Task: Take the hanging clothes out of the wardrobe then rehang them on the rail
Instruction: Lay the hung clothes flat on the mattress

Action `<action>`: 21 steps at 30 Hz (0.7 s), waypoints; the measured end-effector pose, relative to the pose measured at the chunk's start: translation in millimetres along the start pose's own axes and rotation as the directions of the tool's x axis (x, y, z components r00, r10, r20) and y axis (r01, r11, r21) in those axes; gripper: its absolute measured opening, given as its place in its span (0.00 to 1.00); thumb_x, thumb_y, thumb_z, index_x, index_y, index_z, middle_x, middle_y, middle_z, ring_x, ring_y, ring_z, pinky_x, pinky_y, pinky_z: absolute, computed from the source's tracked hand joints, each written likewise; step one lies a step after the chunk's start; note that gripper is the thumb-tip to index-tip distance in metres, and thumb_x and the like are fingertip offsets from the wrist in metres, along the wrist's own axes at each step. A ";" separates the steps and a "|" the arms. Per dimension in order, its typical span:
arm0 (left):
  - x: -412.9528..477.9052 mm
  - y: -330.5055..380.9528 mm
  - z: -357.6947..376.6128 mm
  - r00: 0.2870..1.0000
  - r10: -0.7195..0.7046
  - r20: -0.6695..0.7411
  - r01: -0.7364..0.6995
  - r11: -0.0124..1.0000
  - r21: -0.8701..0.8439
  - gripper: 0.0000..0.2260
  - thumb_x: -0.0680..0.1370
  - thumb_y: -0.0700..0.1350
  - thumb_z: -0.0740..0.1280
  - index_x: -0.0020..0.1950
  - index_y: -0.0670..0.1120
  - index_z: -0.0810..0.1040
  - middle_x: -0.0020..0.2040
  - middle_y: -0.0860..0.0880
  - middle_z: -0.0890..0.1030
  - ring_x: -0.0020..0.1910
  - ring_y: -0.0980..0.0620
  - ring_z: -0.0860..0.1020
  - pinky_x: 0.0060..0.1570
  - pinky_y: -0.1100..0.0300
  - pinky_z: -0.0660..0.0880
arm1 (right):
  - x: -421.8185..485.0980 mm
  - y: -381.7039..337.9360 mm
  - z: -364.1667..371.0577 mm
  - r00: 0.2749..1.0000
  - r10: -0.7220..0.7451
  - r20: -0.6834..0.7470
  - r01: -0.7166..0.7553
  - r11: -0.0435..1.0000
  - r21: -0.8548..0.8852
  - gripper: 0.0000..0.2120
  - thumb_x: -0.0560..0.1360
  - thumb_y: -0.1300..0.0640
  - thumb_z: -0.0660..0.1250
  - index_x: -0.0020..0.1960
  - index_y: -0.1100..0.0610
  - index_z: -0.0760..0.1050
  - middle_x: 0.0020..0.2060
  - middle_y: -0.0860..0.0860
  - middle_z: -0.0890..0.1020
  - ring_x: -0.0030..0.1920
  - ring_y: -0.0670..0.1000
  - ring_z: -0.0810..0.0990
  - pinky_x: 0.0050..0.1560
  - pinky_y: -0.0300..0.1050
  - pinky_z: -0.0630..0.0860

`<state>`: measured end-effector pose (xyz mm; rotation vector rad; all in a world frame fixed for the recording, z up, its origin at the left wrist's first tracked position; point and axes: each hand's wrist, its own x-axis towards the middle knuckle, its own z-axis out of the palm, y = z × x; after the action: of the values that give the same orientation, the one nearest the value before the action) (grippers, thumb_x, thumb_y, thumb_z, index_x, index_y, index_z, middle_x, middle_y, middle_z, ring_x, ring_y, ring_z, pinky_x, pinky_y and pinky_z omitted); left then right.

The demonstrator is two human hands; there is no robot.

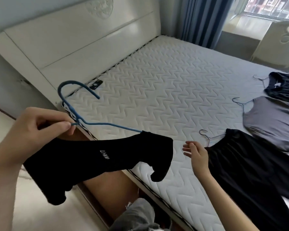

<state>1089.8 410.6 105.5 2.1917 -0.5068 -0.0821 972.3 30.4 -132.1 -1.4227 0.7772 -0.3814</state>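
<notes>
1. Black garment (pixel 107 157): dark, matte fabric hanging from a blue hanger (pixel 83 117) at about 8 o'clock in the view, above the near edge of the bed. Its cloth bunches at the hanger's right shoulder and droops in two lobes, one toward 7 o'clock and one toward 5 o'clock.
2. Lettering: a short line of small white capitals is printed on the middle of the black garment; it appears to read "LI-NING", though the letters are blurred.
3. Blue hanger: thin coated wire, with its hook curving up toward 11 o'clock over the mattress (pixel 165 84).
4. Left hand (pixel 45 129): at 9 o'clock, thumb and forefinger pinched on the hanger's wire just below the neck, the other fingers curled.
5. Right hand (pixel 196 152): at 4 o'clock, fingers spread and relaxed, holding nothing, hovering just beside the second black garment (pixel 250 165).
6. Laid-out clothes: three pieces lie on the mattress toward 3 o'clock, each on a thin dark wire hanger. Nearest is the second black garment, next a grey top (pixel 270 122), farthest a dark navy top (pixel 285 87).
7. Mattress: white, quilted in a zigzag pattern, with a small black tag (pixel 96 84) near the white headboard (pixel 70 40).
8. Background: blue curtain (pixel 200 20) and a window (pixel 270 7) at 1 o'clock.
</notes>
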 end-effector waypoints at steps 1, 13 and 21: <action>3.1 2.2 2.5 1.000 -0.005 -0.011 0.005 1.000 0.002 0.12 0.78 0.37 0.68 0.37 0.50 0.83 0.35 0.50 0.84 0.37 0.57 0.82 0.43 0.53 0.78 | -2.3 4.5 -3.1 1.000 0.008 -0.003 -0.008 1.000 -0.004 0.11 0.80 0.65 0.55 0.49 0.63 0.77 0.43 0.60 0.82 0.45 0.58 0.82 0.45 0.50 0.79; 175.2 -33.9 150.0 0.868 0.067 0.493 -0.048 0.998 -0.052 0.12 0.65 0.53 0.66 0.34 0.45 0.82 0.34 0.37 0.80 0.33 0.50 0.73 0.37 0.60 0.68 | 50.5 64.5 -23.7 0.980 0.087 -0.182 -0.098 0.994 -0.055 0.12 0.81 0.63 0.56 0.50 0.63 0.78 0.43 0.59 0.83 0.45 0.56 0.82 0.48 0.54 0.80; 347.9 -148.8 381.9 0.733 0.034 0.679 -0.056 0.998 0.010 0.10 0.67 0.46 0.65 0.30 0.42 0.80 0.30 0.38 0.73 0.31 0.52 0.68 0.37 0.57 0.62 | 220.0 173.3 -15.0 0.955 0.052 -0.292 -0.116 0.971 -0.207 0.09 0.80 0.60 0.58 0.53 0.56 0.78 0.47 0.53 0.83 0.48 0.51 0.82 0.53 0.52 0.79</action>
<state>1368.2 73.8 -207.8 2.1281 -0.9694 -0.8893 1081.0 -101.8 -354.3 -1.5562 1.1416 -0.4497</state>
